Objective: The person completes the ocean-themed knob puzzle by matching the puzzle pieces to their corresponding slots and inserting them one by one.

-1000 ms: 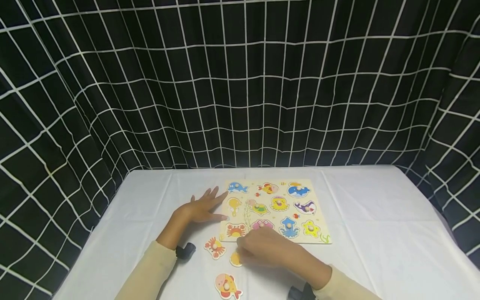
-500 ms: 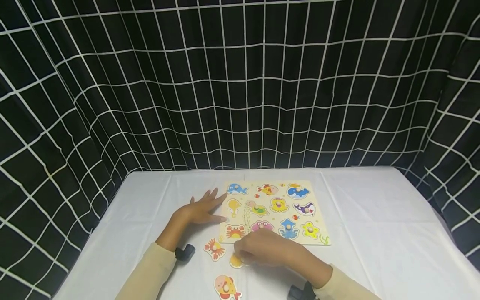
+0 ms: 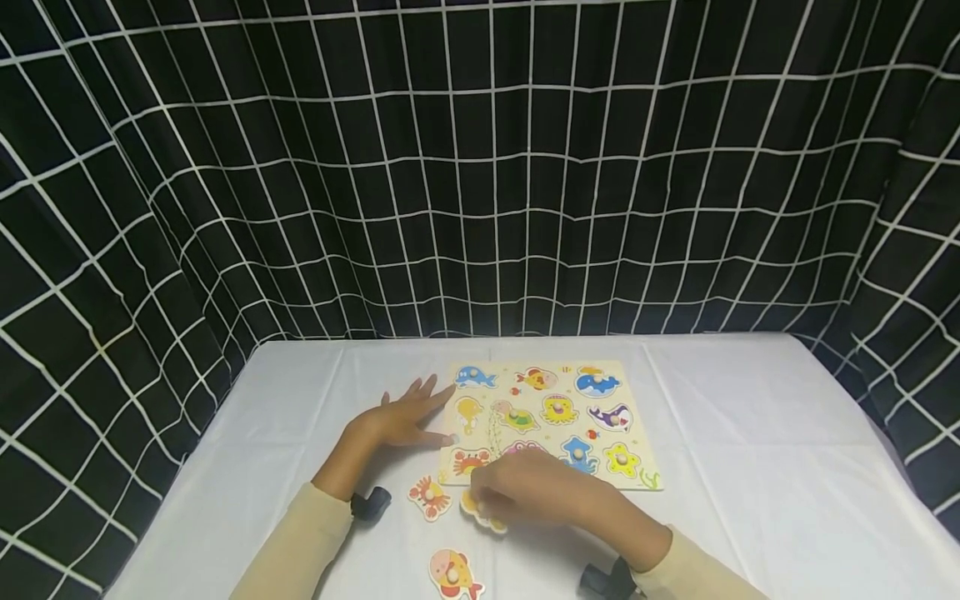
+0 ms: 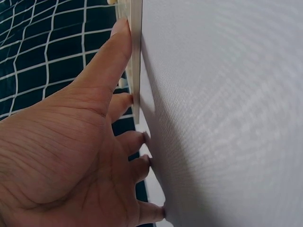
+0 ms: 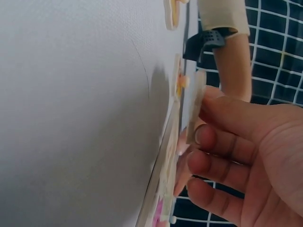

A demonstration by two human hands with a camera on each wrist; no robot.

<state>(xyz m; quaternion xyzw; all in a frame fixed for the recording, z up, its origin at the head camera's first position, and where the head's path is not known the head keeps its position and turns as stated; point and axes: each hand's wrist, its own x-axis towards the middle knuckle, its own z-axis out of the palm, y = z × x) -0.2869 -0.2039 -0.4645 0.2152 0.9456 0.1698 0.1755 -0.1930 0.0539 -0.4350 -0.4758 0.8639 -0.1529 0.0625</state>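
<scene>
My right hand (image 3: 536,493) pinches a yellow puzzle piece (image 3: 480,515) just in front of the wooden board's near edge. In the right wrist view the piece (image 5: 195,111) shows edge-on, up off the cloth at the thumb and fingertips, its knob hidden. My left hand (image 3: 408,419) lies with fingers spread at the left side of the puzzle board (image 3: 645,454). Its thumb (image 4: 122,35) rests on the board's edge, and other fingertips touch the cloth. A red crab piece (image 3: 430,498) and a pink and yellow fish piece (image 3: 454,573), both knobbed, lie on the table.
Knobbed sea animals sit in the board, among them a blue squid (image 3: 578,457), a yellow star (image 3: 621,459) and a turtle (image 3: 515,416). Crab, seahorse and fish pictures show without knobs. White cloth covers the table (image 3: 750,467); a black gridded curtain (image 3: 510,183) surrounds it.
The yellow piece has come up off the cloth in my right hand, turning and shifting slightly right, so more of its edge shows. My left hand has stayed in place.
</scene>
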